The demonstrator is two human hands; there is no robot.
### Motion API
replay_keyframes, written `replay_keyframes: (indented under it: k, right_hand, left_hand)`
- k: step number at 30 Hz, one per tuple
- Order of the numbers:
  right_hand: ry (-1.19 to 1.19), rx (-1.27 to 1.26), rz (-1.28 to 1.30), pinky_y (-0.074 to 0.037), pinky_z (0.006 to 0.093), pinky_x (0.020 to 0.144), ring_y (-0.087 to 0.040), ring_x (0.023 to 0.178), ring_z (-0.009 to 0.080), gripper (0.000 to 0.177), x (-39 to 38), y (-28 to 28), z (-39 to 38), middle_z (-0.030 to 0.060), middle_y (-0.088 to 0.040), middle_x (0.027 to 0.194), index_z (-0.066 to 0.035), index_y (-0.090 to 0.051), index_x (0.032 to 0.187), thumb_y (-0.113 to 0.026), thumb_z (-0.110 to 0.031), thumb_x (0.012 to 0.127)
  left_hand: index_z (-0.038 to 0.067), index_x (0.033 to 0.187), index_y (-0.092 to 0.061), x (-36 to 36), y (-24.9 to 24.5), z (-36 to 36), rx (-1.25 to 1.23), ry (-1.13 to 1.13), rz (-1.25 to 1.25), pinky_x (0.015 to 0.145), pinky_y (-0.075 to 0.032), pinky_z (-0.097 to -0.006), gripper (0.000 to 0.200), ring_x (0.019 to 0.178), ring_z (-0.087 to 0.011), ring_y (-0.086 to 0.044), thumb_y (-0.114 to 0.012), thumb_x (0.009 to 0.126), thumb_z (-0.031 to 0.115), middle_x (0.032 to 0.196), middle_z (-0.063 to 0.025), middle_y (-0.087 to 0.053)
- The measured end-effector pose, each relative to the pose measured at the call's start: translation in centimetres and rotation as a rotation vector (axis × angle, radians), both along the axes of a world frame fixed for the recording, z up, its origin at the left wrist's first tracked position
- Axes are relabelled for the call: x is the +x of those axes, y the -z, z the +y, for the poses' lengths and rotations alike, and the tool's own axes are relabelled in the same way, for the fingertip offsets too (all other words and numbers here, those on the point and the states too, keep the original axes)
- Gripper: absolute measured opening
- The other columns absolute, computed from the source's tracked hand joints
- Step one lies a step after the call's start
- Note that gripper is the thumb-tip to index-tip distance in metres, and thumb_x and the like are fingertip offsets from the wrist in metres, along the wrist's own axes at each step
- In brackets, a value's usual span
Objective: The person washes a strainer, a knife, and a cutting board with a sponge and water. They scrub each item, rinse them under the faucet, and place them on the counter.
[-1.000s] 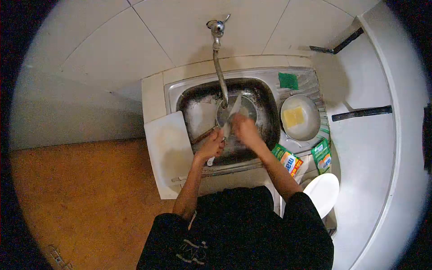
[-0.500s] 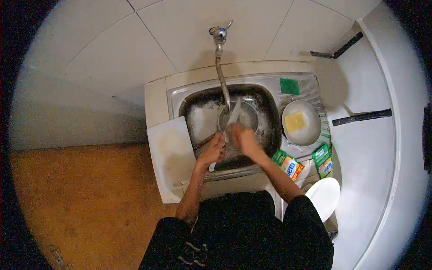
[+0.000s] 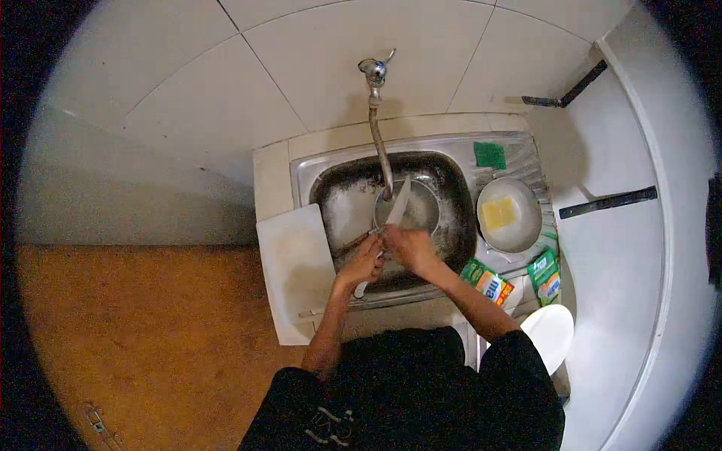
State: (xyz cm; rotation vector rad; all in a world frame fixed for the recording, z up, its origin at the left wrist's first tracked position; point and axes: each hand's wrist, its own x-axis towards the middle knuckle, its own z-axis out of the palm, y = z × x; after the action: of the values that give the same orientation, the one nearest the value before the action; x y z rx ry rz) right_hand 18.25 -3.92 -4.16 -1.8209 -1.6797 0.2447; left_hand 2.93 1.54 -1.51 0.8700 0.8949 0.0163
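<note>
A knife with a white handle and a pale blade point(image 3: 399, 204) points up and away over the sink. My left hand point(image 3: 364, 263) is closed round its handle, whose end sticks out below the palm. My right hand point(image 3: 411, 248) has its fingers curled at the base of the blade, touching it; whether a small thing is under those fingers is hidden. Beneath the blade, a round pan point(image 3: 431, 201) sits in the sink basin point(image 3: 331, 207), with a brown handle reaching left. The faucet spout point(image 3: 382, 154) hangs just above the pan.
A white cutting board point(image 3: 293, 263) lies left of the basin. On the right are a green scouring pad point(image 3: 489, 155), a bowl point(image 3: 526, 229) holding a yellow sponge point(image 3: 498, 213), two green packets point(image 3: 489, 284), and a white plate point(image 3: 549, 338) near my right arm.
The view has shifted, so the sink sits slightly lower and further right. My right hand has slid along the knife towards the handle, and more of the blade shows.
</note>
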Motion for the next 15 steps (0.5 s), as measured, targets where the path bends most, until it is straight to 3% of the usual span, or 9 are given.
replay_keyframes:
  k: [3,5,7,8,10,11,13,14,15]
  right_hand:
    - [-0.17,0.052,-0.17,-0.042,0.0383,0.043,-0.054,0.048,0.0276,0.014,2.0,-3.0,0.5,0.0113,-0.052,0.053,-0.006,-0.05,0.088,-0.049,-0.015,0.078]
    - [-0.156,0.071,-0.067,-0.043,0.0384,0.043,-0.054,0.049,0.0279,0.017,3.8,-2.0,2.0,0.0119,-0.054,0.056,-0.005,-0.05,0.089,-0.049,-0.016,0.076]
    - [-0.04,-0.162,-0.276,-0.043,0.0384,0.043,-0.055,0.05,0.0285,0.018,3.5,-4.3,2.8,0.012,-0.054,0.057,-0.005,-0.049,0.089,-0.05,-0.016,0.076]
    - [-0.043,-0.15,-0.284,-0.043,0.0384,0.043,-0.055,0.05,0.0285,0.018,2.8,-4.3,2.9,0.012,-0.054,0.057,-0.005,-0.049,0.089,-0.05,-0.016,0.076]
    - [-0.218,0.002,-0.228,-0.042,0.039,0.042,-0.056,0.051,0.0295,0.017,0.4,-3.3,1.4,0.013,-0.054,0.057,-0.004,-0.049,0.088,-0.05,-0.016,0.077]
    - [-0.22,-0.001,-0.226,-0.042,0.039,0.042,-0.056,0.051,0.0295,0.017,0.7,-2.4,1.4,0.013,-0.054,0.057,-0.004,-0.049,0.088,-0.05,-0.016,0.077]
    - [-0.185,0.29,-0.104,-0.043,0.0389,0.043,-0.056,0.053,0.0297,0.017,2.1,-1.0,1.7,0.013,-0.055,0.06,-0.004,-0.049,0.088,-0.05,-0.017,0.077]
    - [-0.181,0.288,-0.101,-0.043,0.0389,0.043,-0.056,0.053,0.0297,0.017,3.1,-1.2,2.4,0.013,-0.055,0.06,-0.004,-0.049,0.088,-0.05,-0.017,0.077]
    - [-0.061,0.04,-0.171,-0.043,0.0383,0.043,-0.057,0.054,0.0291,0.018,4.5,-1.9,3.6,0.0127,-0.056,0.062,-0.005,-0.049,0.088,-0.051,-0.017,0.076]
  left_hand:
    - [0.024,0.128,-0.024,-0.3,0.8,-0.3,0.055,-0.012,0.058,0.036,-0.023,-0.0198,0.051,0.046,-0.0059,-0.027,-0.038,0.085,0.047,0.063,0.0023,-0.034]
    - [0.025,0.128,-0.023,0.0,0.1,-0.2,0.061,-0.033,0.011,0.036,-0.022,-0.0196,0.051,0.046,-0.0055,-0.027,-0.038,0.085,0.047,0.062,0.0029,-0.033]
    - [0.024,0.127,-0.025,0.6,-3.5,0.0,-0.012,0.013,0.068,0.037,-0.023,-0.0193,0.048,0.046,-0.0054,-0.029,-0.038,0.086,0.046,0.062,0.0024,-0.035]
    - [0.024,0.127,-0.025,0.5,-2.9,0.5,0.0,0.007,0.06,0.037,-0.023,-0.0193,0.048,0.046,-0.0054,-0.029,-0.038,0.086,0.046,0.062,0.0024,-0.035]
    - [0.024,0.125,-0.027,-0.5,-0.6,0.6,0.001,0.049,0.05,0.037,-0.025,-0.0191,0.046,0.046,-0.0057,-0.031,-0.038,0.086,0.046,0.062,0.002,-0.036]
    - [0.024,0.125,-0.027,-0.4,-0.8,0.5,-0.002,0.048,0.052,0.037,-0.025,-0.0191,0.046,0.046,-0.0057,-0.031,-0.038,0.086,0.046,0.062,0.002,-0.036]
    - [0.026,0.119,-0.031,-0.4,-1.5,0.0,0.191,0.076,0.164,0.037,-0.025,-0.019,0.04,0.046,-0.0057,-0.031,-0.038,0.085,0.046,0.061,0.0023,-0.036]
    - [0.026,0.119,-0.031,-0.4,-1.5,-0.2,0.188,0.08,0.167,0.037,-0.025,-0.019,0.04,0.046,-0.0057,-0.031,-0.038,0.085,0.046,0.061,0.0023,-0.036]
    - [0.028,0.121,-0.03,-0.2,-1.5,-0.2,0.186,0.073,0.13,0.037,-0.025,-0.0191,0.041,0.046,-0.0057,-0.031,-0.038,0.085,0.046,0.061,0.0028,-0.035]
